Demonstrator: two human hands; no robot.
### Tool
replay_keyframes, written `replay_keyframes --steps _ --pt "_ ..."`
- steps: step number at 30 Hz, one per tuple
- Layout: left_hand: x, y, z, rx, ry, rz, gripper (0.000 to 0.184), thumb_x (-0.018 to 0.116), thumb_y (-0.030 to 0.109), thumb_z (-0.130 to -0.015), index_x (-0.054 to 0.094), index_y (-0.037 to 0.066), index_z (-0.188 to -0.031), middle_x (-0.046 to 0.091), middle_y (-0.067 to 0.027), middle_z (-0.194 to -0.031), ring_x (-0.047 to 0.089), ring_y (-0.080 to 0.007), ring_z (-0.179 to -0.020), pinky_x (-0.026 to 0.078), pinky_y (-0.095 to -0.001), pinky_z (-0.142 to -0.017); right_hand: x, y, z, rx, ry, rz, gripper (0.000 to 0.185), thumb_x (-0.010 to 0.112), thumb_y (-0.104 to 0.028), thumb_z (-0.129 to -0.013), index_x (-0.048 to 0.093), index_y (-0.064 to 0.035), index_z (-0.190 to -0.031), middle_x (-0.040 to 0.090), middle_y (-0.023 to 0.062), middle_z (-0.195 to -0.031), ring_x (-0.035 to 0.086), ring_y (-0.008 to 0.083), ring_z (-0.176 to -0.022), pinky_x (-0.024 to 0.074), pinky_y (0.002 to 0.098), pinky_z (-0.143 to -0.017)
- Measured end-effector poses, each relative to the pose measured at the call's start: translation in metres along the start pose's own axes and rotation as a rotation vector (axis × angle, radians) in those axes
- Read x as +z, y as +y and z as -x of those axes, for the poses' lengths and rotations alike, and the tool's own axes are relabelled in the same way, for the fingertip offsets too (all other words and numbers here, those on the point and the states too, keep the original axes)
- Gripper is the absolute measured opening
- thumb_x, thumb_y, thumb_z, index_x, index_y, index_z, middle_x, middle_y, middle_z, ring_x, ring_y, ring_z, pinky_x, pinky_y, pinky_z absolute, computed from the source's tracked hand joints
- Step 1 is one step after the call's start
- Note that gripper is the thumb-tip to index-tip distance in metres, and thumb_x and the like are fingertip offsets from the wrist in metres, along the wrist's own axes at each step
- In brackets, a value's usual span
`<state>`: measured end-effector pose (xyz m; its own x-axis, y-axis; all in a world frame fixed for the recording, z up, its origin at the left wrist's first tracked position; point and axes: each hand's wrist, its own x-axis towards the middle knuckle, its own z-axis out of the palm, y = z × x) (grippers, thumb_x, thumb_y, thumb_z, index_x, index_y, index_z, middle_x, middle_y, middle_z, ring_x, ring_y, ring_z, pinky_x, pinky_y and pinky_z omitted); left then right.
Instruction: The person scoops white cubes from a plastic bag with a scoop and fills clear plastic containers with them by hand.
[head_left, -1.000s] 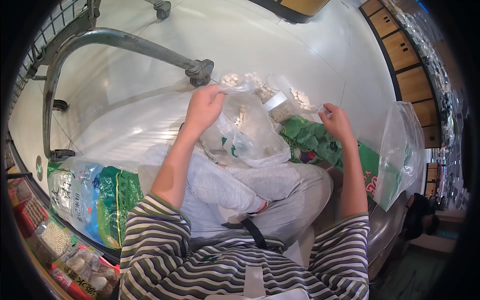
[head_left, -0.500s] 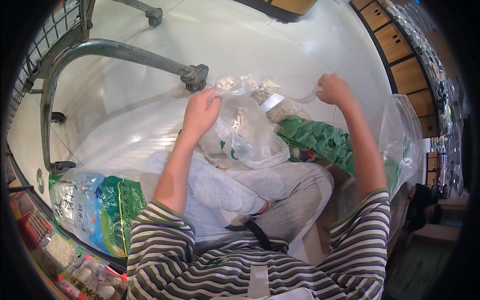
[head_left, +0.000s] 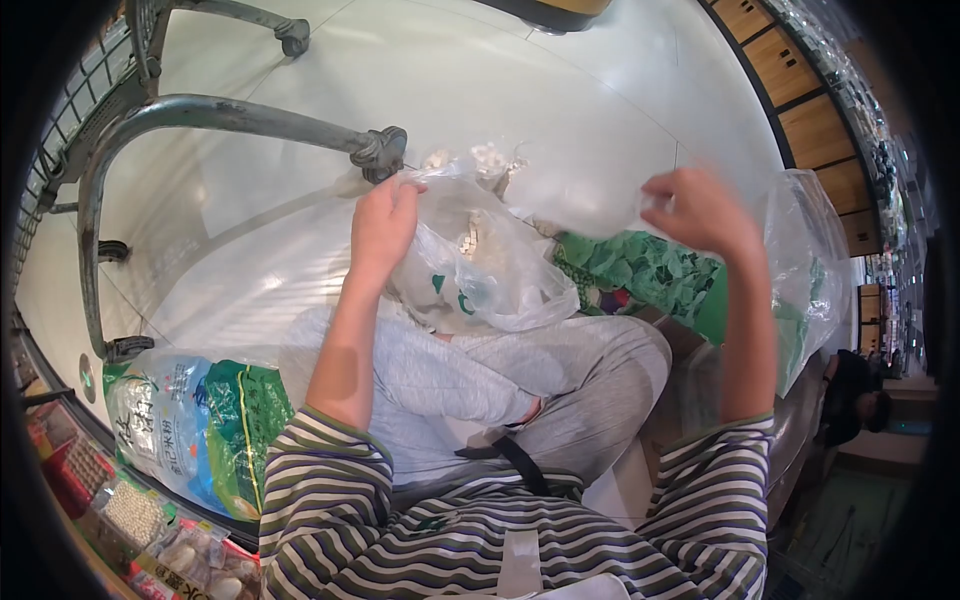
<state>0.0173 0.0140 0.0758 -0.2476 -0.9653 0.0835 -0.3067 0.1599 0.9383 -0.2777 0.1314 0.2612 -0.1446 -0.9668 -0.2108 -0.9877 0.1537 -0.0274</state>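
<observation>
My left hand [head_left: 385, 222] is pinched on the rim of a large clear plastic bag [head_left: 500, 275], which lies open in front of my crossed legs with small pale pieces [head_left: 471, 235] visible inside. My right hand [head_left: 695, 208], blurred by motion, is up at the right with its fingers bent round the edge of a thin clear plastic sheet or bag [head_left: 590, 195]. That plastic stretches leftward toward the large bag. Beyond the large bag, more pale pieces [head_left: 488, 160] lie in clear packs. A green leafy-print bag [head_left: 650, 275] rests below my right hand.
A metal cart [head_left: 230, 115] stands at the left, its wheel near my left hand. Green and blue printed bags [head_left: 190, 430] lie beside my left knee, above packaged goods [head_left: 130, 510]. Another clear bag [head_left: 805, 270] stands at the right, near wooden drawers [head_left: 785, 75]. A person [head_left: 855, 400] is farther back.
My right hand has moved up and outward from beside the leafy-print bag, drawing the thin plastic with it. My left hand still holds the bag's rim, slightly farther left in view.
</observation>
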Motion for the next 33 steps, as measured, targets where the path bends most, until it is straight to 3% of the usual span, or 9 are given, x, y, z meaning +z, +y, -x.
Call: replay_keyframes --steps 4,10,12,16,20,22,25,29,33 --pt "0.008 0.001 0.001 0.037 -0.048 -0.015 0.032 0.049 0.024 -0.087 0.069 0.001 -0.096 0.065 -0.0207 -0.080 0.062 -0.0360 -0.079 0.047 -0.0388 -0.073 0.053 -0.013 0.006 -0.043 -0.280 -0.156 0.025 0.064 -0.022 -0.075 0.066 0.0012 -0.084 0.065 0.0224 -0.080 0.065 0.0382 -0.081 0.0513 0.0436 -0.075" --pt "0.017 -0.016 0.005 0.236 -0.104 -0.102 0.032 0.049 0.024 -0.085 0.070 0.000 -0.091 0.065 -0.0233 -0.079 0.063 -0.0399 -0.078 0.048 -0.0432 -0.074 0.218 -0.019 -0.026 -0.243 -0.107 -0.500 0.033 0.066 -0.019 -0.077 0.065 0.0003 -0.103 0.068 0.0204 -0.089 0.065 0.0376 -0.087 0.0522 0.0433 -0.080" --pt "0.013 -0.017 0.007 0.018 -0.478 -0.455 0.030 0.052 0.020 -0.081 0.070 -0.003 -0.087 0.068 -0.0235 -0.087 0.067 -0.0337 -0.086 0.050 -0.0388 -0.078 0.251 -0.024 -0.029 -0.270 -0.023 -0.464 0.029 0.064 -0.018 -0.078 0.065 0.0005 -0.101 0.068 0.0204 -0.091 0.065 0.0377 -0.089 0.0517 0.0443 -0.080" --pt "0.026 -0.014 0.020 -0.062 -0.754 -0.734 0.028 0.054 0.020 -0.075 0.070 -0.003 -0.080 0.066 -0.0262 -0.084 0.065 -0.0394 -0.083 0.051 -0.0435 -0.077 0.236 -0.023 -0.026 -0.159 -0.137 -0.292 0.026 0.063 -0.018 -0.079 0.065 0.0003 -0.098 0.067 0.0208 -0.093 0.064 0.0377 -0.091 0.0513 0.0458 -0.079" --pt "0.042 -0.012 0.030 -0.050 -0.798 -0.792 0.028 0.055 0.020 -0.074 0.069 -0.004 -0.078 0.065 -0.0270 -0.084 0.064 -0.0415 -0.082 0.051 -0.0466 -0.078 0.184 -0.015 -0.065 0.005 0.247 -0.467 0.029 0.064 -0.019 -0.079 0.064 -0.0006 -0.101 0.065 0.0218 -0.098 0.062 0.0371 -0.096 0.0512 0.0453 -0.080" --pt "0.046 -0.011 0.027 0.007 -0.818 -0.774 0.028 0.054 0.020 -0.074 0.069 -0.003 -0.080 0.065 -0.0266 -0.084 0.064 -0.0415 -0.083 0.051 -0.0463 -0.079 0.169 -0.010 -0.096 0.026 0.369 -0.419 0.055 0.069 -0.021 -0.076 0.054 -0.0009 -0.125 0.055 0.0238 -0.126 0.058 0.0351 -0.110 0.0479 0.0410 -0.091" --pt "0.049 -0.015 0.026 0.013 -0.783 -0.735 0.028 0.054 0.019 -0.074 0.069 -0.003 -0.080 0.066 -0.0262 -0.084 0.064 -0.0418 -0.083 0.051 -0.0463 -0.079 0.191 0.000 -0.146 0.080 0.392 -0.317 0.073 0.073 -0.024 -0.072 0.043 -0.0033 -0.135 0.045 0.0230 -0.137 0.053 0.0370 -0.115 0.0452 0.0425 -0.095" --pt "0.045 -0.017 0.024 -0.035 -0.774 -0.737 0.028 0.054 0.019 -0.075 0.069 -0.004 -0.079 0.065 -0.0267 -0.084 0.064 -0.0421 -0.082 0.051 -0.0461 -0.079 0.228 0.019 -0.188 -0.084 0.351 -0.303 0.078 0.078 -0.030 -0.067 0.042 -0.0114 -0.134 0.044 0.0182 -0.134 0.057 0.0358 -0.109 0.0479 0.0435 -0.093" --pt "0.047 -0.016 0.026 0.015 -0.751 -0.704 0.028 0.055 0.019 -0.075 0.069 -0.004 -0.078 0.066 -0.0269 -0.084 0.065 -0.0417 -0.082 0.052 -0.0466 -0.079 0.194 0.025 -0.172 0.016 0.159 -0.314 0.073 0.077 -0.034 -0.067 0.046 -0.0109 -0.129 0.052 0.0189 -0.124 0.058 0.0363 -0.107 0.0491 0.0430 -0.090"
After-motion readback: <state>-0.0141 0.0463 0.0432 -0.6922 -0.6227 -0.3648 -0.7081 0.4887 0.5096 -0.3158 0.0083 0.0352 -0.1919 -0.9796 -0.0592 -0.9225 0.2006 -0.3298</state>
